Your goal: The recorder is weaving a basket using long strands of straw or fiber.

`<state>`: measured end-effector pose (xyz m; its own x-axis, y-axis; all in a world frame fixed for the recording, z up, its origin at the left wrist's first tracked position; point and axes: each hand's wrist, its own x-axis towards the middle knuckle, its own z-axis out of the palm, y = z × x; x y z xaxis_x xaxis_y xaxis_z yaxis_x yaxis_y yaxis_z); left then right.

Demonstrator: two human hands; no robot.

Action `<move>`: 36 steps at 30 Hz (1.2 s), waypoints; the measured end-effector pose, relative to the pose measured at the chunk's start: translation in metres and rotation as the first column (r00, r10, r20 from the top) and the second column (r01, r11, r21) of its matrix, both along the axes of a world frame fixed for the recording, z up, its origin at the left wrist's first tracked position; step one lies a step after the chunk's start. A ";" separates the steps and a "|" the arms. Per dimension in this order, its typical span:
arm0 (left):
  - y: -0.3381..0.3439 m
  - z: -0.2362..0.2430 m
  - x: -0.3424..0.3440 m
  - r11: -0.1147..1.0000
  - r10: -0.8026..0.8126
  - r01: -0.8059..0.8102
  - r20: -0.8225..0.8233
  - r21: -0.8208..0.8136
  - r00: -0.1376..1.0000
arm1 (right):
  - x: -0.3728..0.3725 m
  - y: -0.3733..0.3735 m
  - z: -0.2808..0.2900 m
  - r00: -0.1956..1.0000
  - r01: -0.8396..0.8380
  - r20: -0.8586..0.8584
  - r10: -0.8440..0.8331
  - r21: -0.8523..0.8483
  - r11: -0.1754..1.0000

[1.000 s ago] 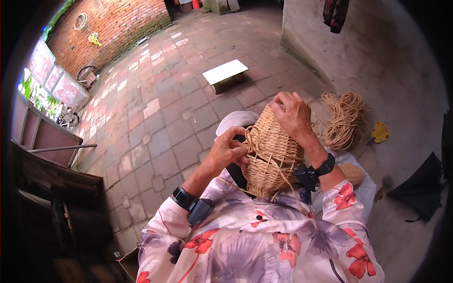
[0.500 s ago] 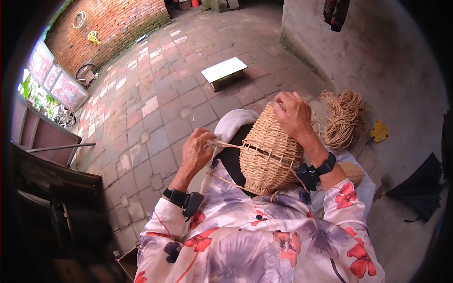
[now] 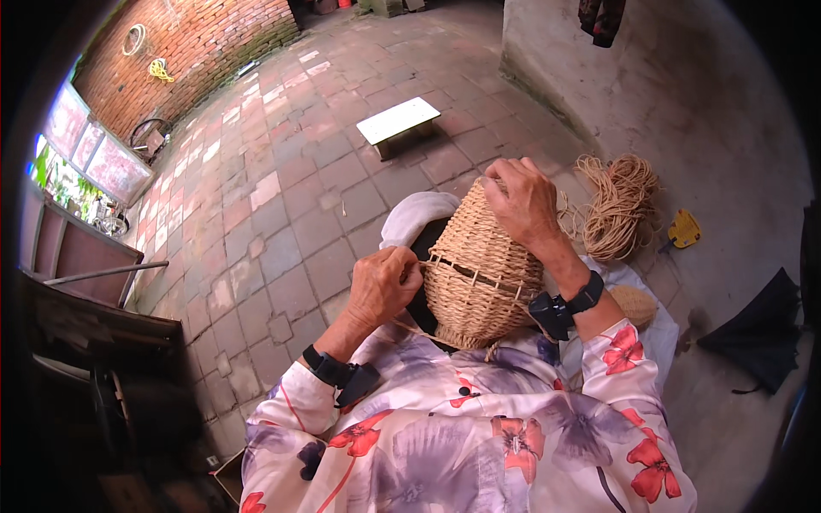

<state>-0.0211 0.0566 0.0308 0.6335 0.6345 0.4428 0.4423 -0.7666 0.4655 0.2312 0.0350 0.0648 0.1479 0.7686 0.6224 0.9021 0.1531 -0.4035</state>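
Observation:
A woven straw basket (image 3: 481, 299) rests on my lap, narrow at its far end, with a dark open band crossing its middle where the upright strands show. My right hand (image 3: 524, 205) is closed over the narrow far end, its fingers curled round the weave. Right against the basket's left side, my left hand (image 3: 386, 286) is pinched shut on a straw cord, most of which the fingers hide. More cord hangs below that hand toward the basket's near rim. Dark cloth lies under the basket.
To the right lie a big coil of straw cord (image 3: 617, 205), a yellow tag-like piece (image 3: 684, 229), a white plastic sheet (image 3: 665, 333) and a folded black umbrella (image 3: 757, 338) by the wall. A low white-topped stool (image 3: 399, 120) stands ahead on the paving.
My left hand has come in from the left to the basket's side, and the stretch of cord between them has shortened. My right hand keeps its hold on the basket.

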 end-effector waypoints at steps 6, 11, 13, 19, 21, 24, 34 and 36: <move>0.003 -0.003 0.000 0.991 -0.011 0.011 -0.003 -0.134 1.000 | 0.002 0.002 -0.004 1.000 0.007 -0.004 -0.007 -0.008 1.000; 0.006 0.033 -0.008 0.548 -0.059 0.073 0.048 -0.833 0.997 | 0.003 -0.001 -0.001 1.000 0.015 -0.011 -0.015 -0.004 1.000; 0.002 0.031 -0.005 0.600 0.006 0.050 0.067 -0.798 0.998 | 0.003 -0.001 0.000 1.000 0.016 -0.006 -0.016 -0.004 1.000; 0.005 0.012 -0.002 0.951 -0.118 0.101 -0.041 -0.293 0.992 | 0.001 -0.002 0.000 1.000 0.003 -0.009 -0.003 -0.003 1.000; 0.005 0.013 0.000 0.974 -0.117 0.106 -0.045 -0.199 0.992 | 0.001 -0.002 0.000 1.000 0.002 -0.011 -0.002 0.010 1.000; 0.005 0.013 0.000 0.990 -0.005 -0.003 -0.057 -0.142 0.998 | 0.002 0.000 -0.002 1.000 -0.012 -0.013 0.012 0.010 1.000; 0.087 -0.082 -0.110 0.719 0.611 -0.695 -0.457 -0.021 0.646 | 0.002 0.001 -0.001 1.000 -0.010 0.016 0.009 0.021 1.000; 0.094 -0.107 -0.146 0.672 0.664 -0.739 -0.473 0.041 0.578 | 0.000 0.001 -0.001 1.000 -0.011 0.007 0.011 0.022 1.000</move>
<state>-0.1675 0.1503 -0.0767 0.0502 0.9920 0.1156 0.9831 -0.0695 0.1692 0.2315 0.0360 0.0643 0.1354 0.7559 0.6405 0.9031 0.1717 -0.3935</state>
